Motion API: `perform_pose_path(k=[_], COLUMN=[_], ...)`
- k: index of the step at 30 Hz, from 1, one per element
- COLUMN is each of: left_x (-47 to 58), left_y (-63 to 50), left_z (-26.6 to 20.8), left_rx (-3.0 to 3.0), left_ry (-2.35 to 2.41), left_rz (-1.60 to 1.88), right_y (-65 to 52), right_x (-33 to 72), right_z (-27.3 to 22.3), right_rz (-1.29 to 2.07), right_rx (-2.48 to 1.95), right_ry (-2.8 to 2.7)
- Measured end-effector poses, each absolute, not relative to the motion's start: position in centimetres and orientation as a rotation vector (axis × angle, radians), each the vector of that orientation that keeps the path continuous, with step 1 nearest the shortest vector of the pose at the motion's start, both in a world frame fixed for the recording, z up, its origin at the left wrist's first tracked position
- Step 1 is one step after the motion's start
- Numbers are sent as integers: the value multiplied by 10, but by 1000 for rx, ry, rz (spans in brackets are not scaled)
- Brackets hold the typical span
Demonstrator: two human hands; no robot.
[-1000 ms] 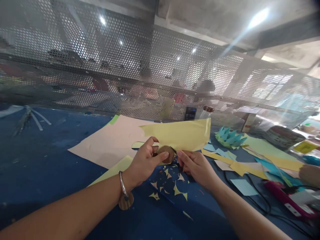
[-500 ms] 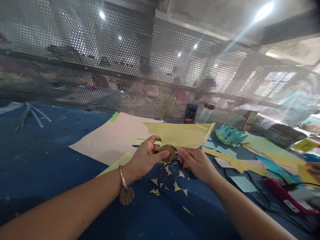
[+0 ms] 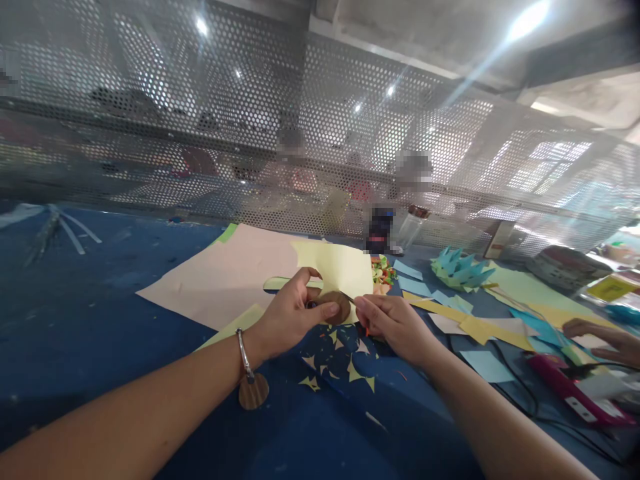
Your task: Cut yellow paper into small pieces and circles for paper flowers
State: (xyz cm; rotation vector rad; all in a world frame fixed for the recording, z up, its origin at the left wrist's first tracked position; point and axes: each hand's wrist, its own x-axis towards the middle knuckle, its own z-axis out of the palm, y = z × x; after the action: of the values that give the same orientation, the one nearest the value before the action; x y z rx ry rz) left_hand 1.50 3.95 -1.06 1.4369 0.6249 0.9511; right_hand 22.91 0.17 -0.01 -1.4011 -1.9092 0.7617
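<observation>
My left hand (image 3: 295,310) pinches a round wooden disc (image 3: 338,308) flat against a pale yellow sheet of paper (image 3: 350,263), thumb on the disc's face. The sheet curves up behind the disc. Close to the disc's right edge, my right hand (image 3: 393,327) is closed around a slim dark-tipped tool (image 3: 348,298); most of it is hidden by the fingers, and a bit of orange shows below them. A second wooden disc (image 3: 254,392) lies by my left wrist. Small yellow and pink paper scraps (image 3: 353,373) are scattered beneath my hands.
A large pale pink sheet (image 3: 200,283) lies behind my left hand. To the right are paper strips (image 3: 480,327), a blue-green paper flower (image 3: 461,270), a magenta power strip (image 3: 575,393) with cables and another person's hand (image 3: 607,341). A perforated metal screen (image 3: 300,80) borders the table.
The yellow sheet's right side has swung leftward and curled, uncovering colourful scraps behind it. Another person's hand has reached further in from the right. My hands have barely moved.
</observation>
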Motion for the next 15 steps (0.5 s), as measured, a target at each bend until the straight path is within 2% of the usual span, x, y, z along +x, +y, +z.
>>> perform_pose_path(k=[15], left_x=[16], left_y=[38], left_z=[-8], left_rx=[1447], left_ry=[593], left_rz=[977], right_y=[3], right_x=[231], right_z=[4], right_rz=[740], right_rx=[-1399], right_ry=[-1960])
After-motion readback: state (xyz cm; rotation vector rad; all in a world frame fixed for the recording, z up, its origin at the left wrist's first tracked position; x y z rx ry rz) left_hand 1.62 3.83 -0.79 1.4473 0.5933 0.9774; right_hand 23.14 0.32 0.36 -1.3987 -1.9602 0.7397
